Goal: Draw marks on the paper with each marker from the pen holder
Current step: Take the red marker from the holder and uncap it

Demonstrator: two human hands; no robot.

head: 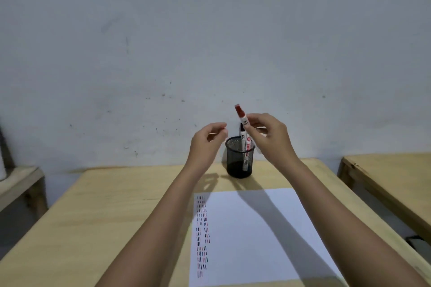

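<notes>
A black mesh pen holder (pixel 239 161) stands at the far edge of the wooden table (pixel 112 212). My right hand (pixel 270 137) holds a white marker with a red cap (pixel 241 115) upright, just above the holder's rim. A black-capped marker (pixel 242 134) and another white one stand inside the holder. My left hand (pixel 206 141) hovers left of the holder with fingers loosely curled and apart, holding nothing. A white paper (pixel 251 233) lies in front of the holder, with columns of short red, black and blue marks (pixel 201 235) down its left side.
A second wooden table (pixel 391 184) stands to the right across a narrow gap. A low wooden bench (pixel 21 184) sits at the left. A grey wall rises directly behind the pen holder.
</notes>
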